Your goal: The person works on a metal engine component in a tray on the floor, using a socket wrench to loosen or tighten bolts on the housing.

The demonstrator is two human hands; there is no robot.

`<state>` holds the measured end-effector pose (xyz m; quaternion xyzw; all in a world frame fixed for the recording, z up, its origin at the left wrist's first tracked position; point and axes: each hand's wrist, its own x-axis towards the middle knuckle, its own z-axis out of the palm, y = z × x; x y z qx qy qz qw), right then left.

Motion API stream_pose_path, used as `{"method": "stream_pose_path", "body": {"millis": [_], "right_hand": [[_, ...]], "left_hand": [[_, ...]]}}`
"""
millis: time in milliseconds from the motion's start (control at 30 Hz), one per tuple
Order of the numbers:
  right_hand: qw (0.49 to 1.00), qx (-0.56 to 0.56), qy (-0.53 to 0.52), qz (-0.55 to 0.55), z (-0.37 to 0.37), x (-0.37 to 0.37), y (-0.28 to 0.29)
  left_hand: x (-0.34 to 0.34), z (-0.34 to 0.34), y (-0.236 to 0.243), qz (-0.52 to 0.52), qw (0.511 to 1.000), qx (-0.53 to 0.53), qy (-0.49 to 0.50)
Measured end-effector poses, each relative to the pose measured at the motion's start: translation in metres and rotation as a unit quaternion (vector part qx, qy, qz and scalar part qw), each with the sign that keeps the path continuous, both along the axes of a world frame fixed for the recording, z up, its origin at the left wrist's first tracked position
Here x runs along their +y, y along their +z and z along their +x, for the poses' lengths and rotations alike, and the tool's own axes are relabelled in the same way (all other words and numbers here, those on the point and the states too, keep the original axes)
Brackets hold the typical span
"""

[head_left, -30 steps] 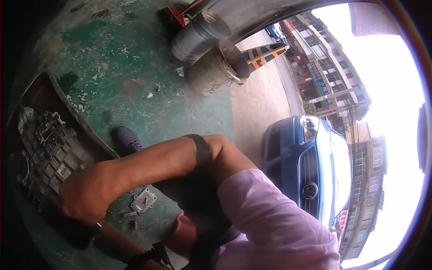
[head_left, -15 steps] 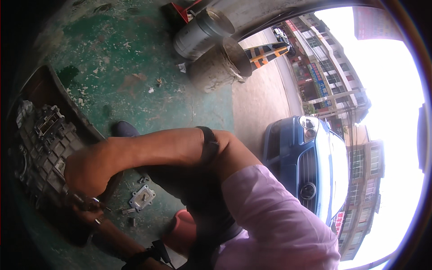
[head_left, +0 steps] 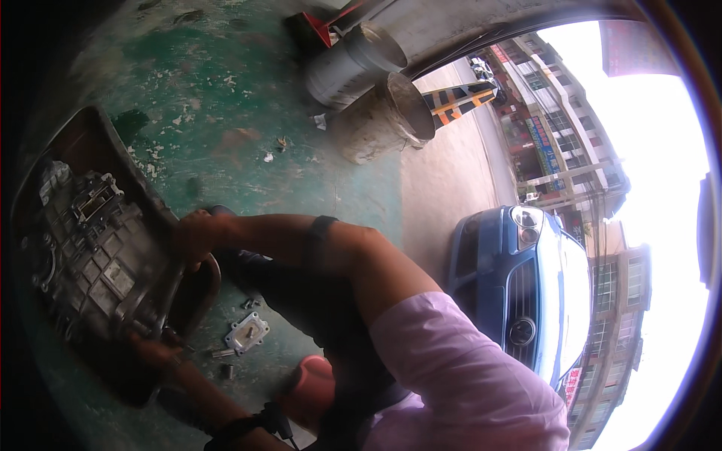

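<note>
A grey metal gearbox-like casing (head_left: 94,255) lies in a dark tray (head_left: 124,161) on the left. My right hand (head_left: 197,239) is closed at the tray's near rim, beside the casing; some of its fingers are in shadow. At the casing's lower end my left hand (head_left: 154,350) is bent around a spot next to a small metal rod (head_left: 179,340). What lies inside its fingers is hidden. A flat metal cover plate (head_left: 247,333) rests on the floor to the right of that hand. Several bolts (head_left: 250,304) and a short metal cylinder (head_left: 227,371) lie near it.
My knees and dark trousers are close below the right arm, near a pink stool (head_left: 310,387). Two buckets, one grey (head_left: 350,68) and one dirty white (head_left: 376,124), stand on the green floor beside a striped cone (head_left: 462,101). A blue car (head_left: 496,278) is parked outside.
My right hand has moved off the casing's middle to the tray rim, uncovering more of the casing. My left hand stays at the casing's lower end. The whole view has shifted slightly.
</note>
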<state>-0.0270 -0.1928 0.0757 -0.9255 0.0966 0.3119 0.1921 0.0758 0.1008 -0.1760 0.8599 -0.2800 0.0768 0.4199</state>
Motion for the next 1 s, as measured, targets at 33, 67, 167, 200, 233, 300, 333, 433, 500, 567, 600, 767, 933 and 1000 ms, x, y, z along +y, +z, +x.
{"method": "stream_pose_path", "body": {"millis": [33, 67, 167, 200, 233, 300, 333, 433, 500, 567, 600, 767, 933, 1000], "right_hand": [[0.999, 0.037, 0.000, -0.038, 0.003, 0.000, 0.001], [0.994, 0.074, -0.001, -0.077, 0.005, 0.000, 0.003], [1.000, 0.019, 0.007, 0.009, 0.016, 0.005, 0.011], [1.000, 0.020, 0.005, 0.004, 0.016, -0.003, 0.009], [0.996, -0.038, 0.076, 0.037, 0.011, -0.016, 0.006], [0.983, -0.091, 0.142, 0.073, 0.000, -0.020, 0.008], [0.971, -0.177, 0.055, 0.151, 0.006, -0.002, 0.021], [0.963, -0.240, 0.000, 0.127, 0.034, 0.045, 0.117], [0.922, -0.366, 0.049, 0.120, 0.044, 0.063, 0.107], [0.956, -0.250, 0.087, 0.126, 0.045, 0.077, 0.154], [0.952, -0.257, 0.089, 0.142, 0.056, 0.094, 0.145], [0.960, -0.208, 0.186, 0.018, 0.068, 0.111, 0.129], [0.968, -0.214, 0.113, 0.060, 0.058, 0.077, 0.130], [0.967, -0.230, 0.076, 0.081, 0.052, 0.058, 0.113]], "left_hand": [[-0.005, 0.000, 0.016, 0.038, 0.998, -0.040, 0.002], [-0.004, 0.004, -0.002, 0.022, 0.996, -0.085, -0.003], [0.015, 0.009, -0.011, 0.018, 0.995, -0.100, 0.015], [0.008, 0.006, -0.016, 0.011, 0.997, -0.081, 0.017], [-0.007, -0.001, -0.019, -0.001, 0.998, -0.060, 0.015], [-0.016, -0.005, -0.024, -0.030, 0.999, -0.018, 0.007], [-0.001, 0.000, -0.025, -0.033, 0.999, -0.004, 0.011], [0.014, 0.011, -0.021, -0.053, 0.998, 0.037, 0.007], [0.006, 0.012, -0.021, -0.070, 0.996, 0.050, -0.008], [-0.009, 0.004, -0.019, -0.085, 0.994, 0.059, -0.023], [0.009, 0.012, -0.018, -0.074, 0.995, 0.056, -0.019], [-0.001, 0.008, -0.014, -0.094, 0.992, 0.067, -0.042], [0.012, 0.017, -0.014, -0.109, 0.990, 0.062, -0.063], [0.013, 0.019, -0.014, -0.126, 0.986, 0.055, -0.090]]}}
